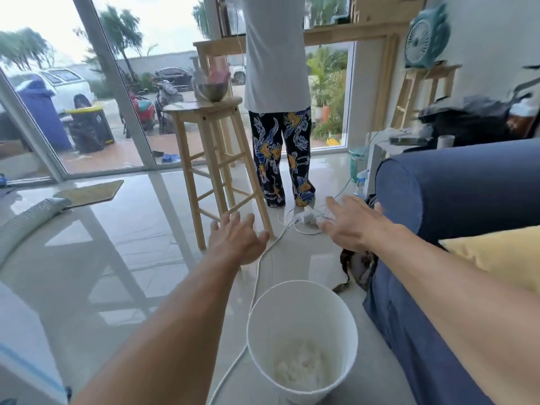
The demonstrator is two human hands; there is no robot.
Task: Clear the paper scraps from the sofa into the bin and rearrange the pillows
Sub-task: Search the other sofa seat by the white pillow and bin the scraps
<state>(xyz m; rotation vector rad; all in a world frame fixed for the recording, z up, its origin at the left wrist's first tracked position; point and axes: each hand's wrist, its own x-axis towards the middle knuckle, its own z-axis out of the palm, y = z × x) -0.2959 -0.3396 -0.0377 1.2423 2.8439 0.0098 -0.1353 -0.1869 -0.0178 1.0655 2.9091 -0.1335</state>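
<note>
Both hands out front, left hand (236, 241) and right hand (350, 226), fingers spread, holding nothing. Scraps (298, 366) sit in the bin (254, 331) on the floor, beside the sofa (453, 185) front edge. The pillow (496, 255) lies on the seat, rightward of the right hand, so the right arm's nearer.

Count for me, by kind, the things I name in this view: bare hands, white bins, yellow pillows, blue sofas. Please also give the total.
bare hands: 2 (left hand, right hand)
white bin: 1
yellow pillow: 1
blue sofa: 1
total: 5
</note>
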